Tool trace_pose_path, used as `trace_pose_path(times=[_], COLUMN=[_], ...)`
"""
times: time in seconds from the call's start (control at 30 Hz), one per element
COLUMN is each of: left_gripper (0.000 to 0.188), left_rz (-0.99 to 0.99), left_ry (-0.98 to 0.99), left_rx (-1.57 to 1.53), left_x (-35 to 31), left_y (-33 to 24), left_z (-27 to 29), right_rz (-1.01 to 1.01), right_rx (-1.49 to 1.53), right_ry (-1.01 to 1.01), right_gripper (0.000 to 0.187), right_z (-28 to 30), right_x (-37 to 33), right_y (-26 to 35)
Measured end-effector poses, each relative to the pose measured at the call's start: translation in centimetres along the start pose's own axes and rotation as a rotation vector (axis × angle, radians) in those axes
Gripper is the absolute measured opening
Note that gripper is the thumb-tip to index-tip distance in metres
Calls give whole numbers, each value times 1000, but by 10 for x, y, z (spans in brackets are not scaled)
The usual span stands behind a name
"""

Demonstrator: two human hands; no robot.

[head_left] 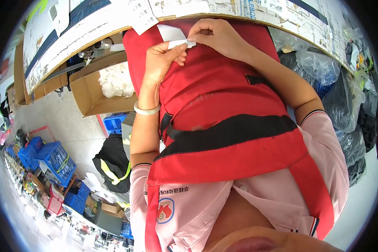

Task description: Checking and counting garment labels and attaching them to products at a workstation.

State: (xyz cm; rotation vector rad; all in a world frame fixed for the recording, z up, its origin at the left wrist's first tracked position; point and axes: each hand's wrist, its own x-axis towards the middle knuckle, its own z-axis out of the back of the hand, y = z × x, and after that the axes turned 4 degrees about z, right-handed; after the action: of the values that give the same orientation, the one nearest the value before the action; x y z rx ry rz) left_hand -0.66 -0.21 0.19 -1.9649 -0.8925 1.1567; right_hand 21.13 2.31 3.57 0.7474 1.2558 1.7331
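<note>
Over my lap, just below the table's edge, both hands meet at a small white label strip [177,43] with a grey printed patch at its right end. My left hand [164,59] pinches it between thumb and fingers; a pale bangle [147,109] circles that wrist. From the other side, the fingertips of my right hand [219,38] close on the label's right end. A white paper piece [170,32] lies on the red apron [214,80] just behind the label. On the table above, a white sheet with small printed marks [139,16] hangs over the edge.
The worn white tabletop [222,9] spans the far side. Below it at left stands a cardboard box [86,96] with crumpled white paper scraps [116,80]. Clear and dark plastic bags [344,101] crowd the right side. Blue crates [56,161] stand on the floor at left.
</note>
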Motion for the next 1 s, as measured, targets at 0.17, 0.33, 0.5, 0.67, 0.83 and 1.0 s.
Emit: trace_pose_path(times=[0.17,0.33,0.5,0.67,0.83,1.0], left_gripper=[34,60,60,56,54,53], left_rz=[-33,-53,-129,-152,-157,-148], left_ry=[15,-44,-215,-246,-233,-224], left_rx=[-67,-105,-260,-307,-309,-361], left_x=[1,-1,0,0,2,3], left_y=[1,-5,-6,-5,-2,0], left_z=[3,4,5,8,13,15], right_rz=[5,126,177,194,222,180], right_rx=[-83,-151,-511,-533,-562,-333], right_ry=[-78,-123,214,246,194,189], right_gripper=[12,11,10,15,15,13], right_z=[15,34,13,6,5,26], right_x=[7,25,22,36,41,36], right_y=[9,13,14,10,6,14])
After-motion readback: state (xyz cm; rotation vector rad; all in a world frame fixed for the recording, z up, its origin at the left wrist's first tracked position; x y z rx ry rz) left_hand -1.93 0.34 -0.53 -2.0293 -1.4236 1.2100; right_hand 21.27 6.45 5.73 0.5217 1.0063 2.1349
